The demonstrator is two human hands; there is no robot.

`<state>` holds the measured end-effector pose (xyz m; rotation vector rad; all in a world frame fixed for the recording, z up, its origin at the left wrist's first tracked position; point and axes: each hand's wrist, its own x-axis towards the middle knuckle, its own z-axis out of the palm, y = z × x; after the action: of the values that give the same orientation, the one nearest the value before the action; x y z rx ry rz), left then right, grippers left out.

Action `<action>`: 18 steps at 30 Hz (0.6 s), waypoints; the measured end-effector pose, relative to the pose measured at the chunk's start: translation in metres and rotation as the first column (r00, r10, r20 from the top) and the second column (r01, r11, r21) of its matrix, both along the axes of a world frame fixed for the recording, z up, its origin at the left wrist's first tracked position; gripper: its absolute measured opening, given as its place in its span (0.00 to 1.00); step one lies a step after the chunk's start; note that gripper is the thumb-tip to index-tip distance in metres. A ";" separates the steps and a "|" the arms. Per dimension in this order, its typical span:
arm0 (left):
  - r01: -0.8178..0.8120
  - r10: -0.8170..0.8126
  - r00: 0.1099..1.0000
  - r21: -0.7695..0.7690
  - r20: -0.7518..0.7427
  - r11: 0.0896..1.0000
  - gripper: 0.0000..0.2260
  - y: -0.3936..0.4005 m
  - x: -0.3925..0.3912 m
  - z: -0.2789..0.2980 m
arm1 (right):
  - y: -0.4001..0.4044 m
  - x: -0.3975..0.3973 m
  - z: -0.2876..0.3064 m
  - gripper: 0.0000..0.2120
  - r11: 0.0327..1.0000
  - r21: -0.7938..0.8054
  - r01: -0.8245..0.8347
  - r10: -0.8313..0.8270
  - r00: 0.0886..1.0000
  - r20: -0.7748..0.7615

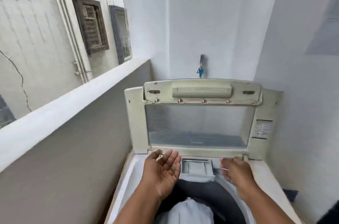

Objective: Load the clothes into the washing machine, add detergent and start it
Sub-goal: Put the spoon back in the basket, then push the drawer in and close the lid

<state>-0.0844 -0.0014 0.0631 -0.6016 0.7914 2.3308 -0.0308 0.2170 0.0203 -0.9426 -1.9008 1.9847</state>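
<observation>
A cream top-loading washing machine (136, 128) stands before me with its clear-windowed lid (200, 124) raised upright. Dark clothes (211, 192) and a pale blue garment (190, 211) lie in the drum. A small open detergent drawer (197, 167) sits at the drum's back rim. My left hand (161, 172) hovers palm up, fingers spread, just left of the drawer and holds nothing. My right hand (236, 170) is over the drum's right rim, palm down, fingers apart, near the lid's lower edge.
A grey parapet wall with a white top (60, 106) runs close along the left. White walls close in behind and on the right. A tap with a blue fitting (201, 67) sits on the back wall above the machine. Dark cloth (291, 195) lies at the right.
</observation>
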 end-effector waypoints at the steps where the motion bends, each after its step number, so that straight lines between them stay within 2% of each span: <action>1: 0.013 -0.012 1.000 -0.056 0.019 0.998 0.15 0.020 -0.006 -0.017 | 0.009 -0.003 -0.019 0.07 1.000 -0.019 0.004 -0.004 0.999 0.035; 3: 0.019 -0.008 0.998 -0.184 0.059 0.983 0.16 0.050 -0.015 -0.049 | 0.020 -0.012 -0.051 0.04 0.999 -0.031 0.007 -0.004 0.996 0.095; 6: 0.033 -0.002 0.996 -0.361 0.084 0.932 0.13 0.075 -0.025 -0.091 | 0.026 -0.025 -0.077 0.07 0.999 -0.032 0.008 -0.004 0.993 0.121; 9: 0.020 0.031 0.995 -0.484 0.097 0.875 0.08 0.084 -0.034 -0.122 | 0.025 -0.033 -0.089 0.08 0.998 0.018 -0.064 0.061 0.989 0.135; 18: -0.118 0.126 0.992 -0.573 -0.027 0.811 0.09 0.094 -0.034 -0.149 | 0.029 -0.038 -0.113 0.15 0.951 0.260 -0.169 0.151 0.985 0.087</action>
<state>-0.1185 0.0931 -0.0863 -0.9423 1.5154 2.1784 -0.0686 0.2458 -0.0926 -0.8122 -2.2762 1.7355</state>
